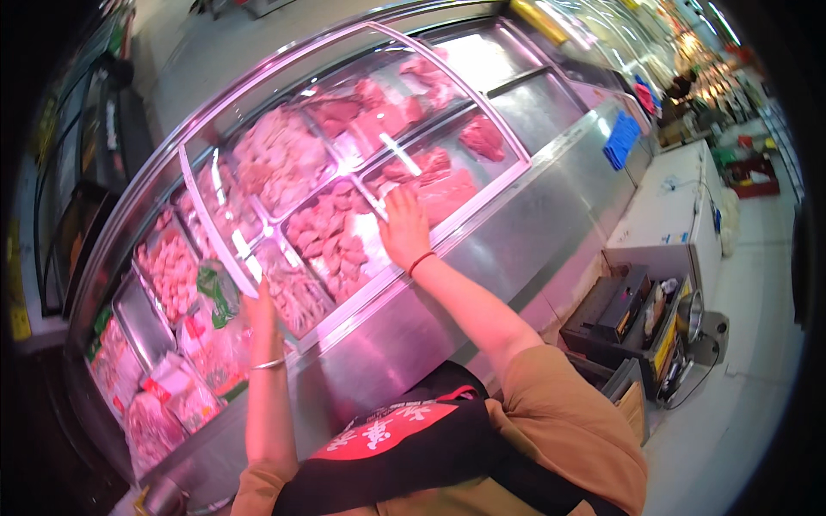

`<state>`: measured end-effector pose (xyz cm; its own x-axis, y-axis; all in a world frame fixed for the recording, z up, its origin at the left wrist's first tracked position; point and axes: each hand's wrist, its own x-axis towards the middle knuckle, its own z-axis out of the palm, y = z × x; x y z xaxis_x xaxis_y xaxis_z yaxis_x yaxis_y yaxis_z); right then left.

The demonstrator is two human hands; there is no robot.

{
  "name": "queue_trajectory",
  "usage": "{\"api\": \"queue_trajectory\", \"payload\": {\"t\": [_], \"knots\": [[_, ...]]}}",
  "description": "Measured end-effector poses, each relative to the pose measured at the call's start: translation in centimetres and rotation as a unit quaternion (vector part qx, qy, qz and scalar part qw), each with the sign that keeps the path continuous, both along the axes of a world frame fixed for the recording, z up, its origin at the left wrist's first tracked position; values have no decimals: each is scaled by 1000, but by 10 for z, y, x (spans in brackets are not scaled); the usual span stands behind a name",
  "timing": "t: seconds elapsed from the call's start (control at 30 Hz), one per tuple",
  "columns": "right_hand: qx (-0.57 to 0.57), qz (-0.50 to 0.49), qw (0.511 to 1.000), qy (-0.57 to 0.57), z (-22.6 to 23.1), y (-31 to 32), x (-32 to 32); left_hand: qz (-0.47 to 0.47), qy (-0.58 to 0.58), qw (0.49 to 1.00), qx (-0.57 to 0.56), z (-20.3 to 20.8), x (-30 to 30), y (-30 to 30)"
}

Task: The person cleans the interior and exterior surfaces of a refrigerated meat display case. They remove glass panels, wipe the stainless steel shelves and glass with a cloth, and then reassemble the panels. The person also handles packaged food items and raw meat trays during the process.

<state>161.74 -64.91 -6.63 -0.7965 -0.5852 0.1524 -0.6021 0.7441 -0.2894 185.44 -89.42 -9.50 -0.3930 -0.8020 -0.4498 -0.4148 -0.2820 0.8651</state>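
A framed glass cover (499, 182) lies over the metal trays of a lit meat display case. My left hand (261, 311), with a bracelet at the wrist, grips the left edge of its frame; some of those fingers are hidden. On the glass rests my right hand (404, 228), fingers spread and nothing held. Beneath it are a tray of pink meat chunks (331, 241) and a tray with slabs of red meat (446, 196). Strips of meat (292, 288) fill the tray nearest my left hand. Beside that hand sits a green plastic bag (217, 294).
Left of the cover, the case holds a bare metal tray (146, 320) and wrapped meat (182, 391). Blue plastic bags (621, 139) hang on the counter's right end. A white chest freezer (658, 202) and a dark tool bin (611, 311) stand at right.
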Motion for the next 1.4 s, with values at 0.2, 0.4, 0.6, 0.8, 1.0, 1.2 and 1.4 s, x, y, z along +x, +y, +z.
{"api": "queue_trajectory", "payload": {"t": [0.2,0.4,0.6,0.8,1.0,1.2,1.4], "knots": [[-87,-5,995,-41,21,13,-24,-162,63,963,206,22,-199,110],[-141,-81,986,38,35,40,-63,-391,165,881,210,88,-275,165],[-150,-48,987,-25,32,57,-28,-321,93,931,147,79,-170,180],[-214,48,966,-134,15,21,35,-246,136,945,167,73,-46,185],[-252,195,904,-285,29,-26,110,-175,125,969,117,116,41,160],[-183,323,840,-395,51,-65,218,2,204,970,130,124,150,164],[-98,445,771,-445,79,-90,340,108,221,968,54,122,269,178]]}}
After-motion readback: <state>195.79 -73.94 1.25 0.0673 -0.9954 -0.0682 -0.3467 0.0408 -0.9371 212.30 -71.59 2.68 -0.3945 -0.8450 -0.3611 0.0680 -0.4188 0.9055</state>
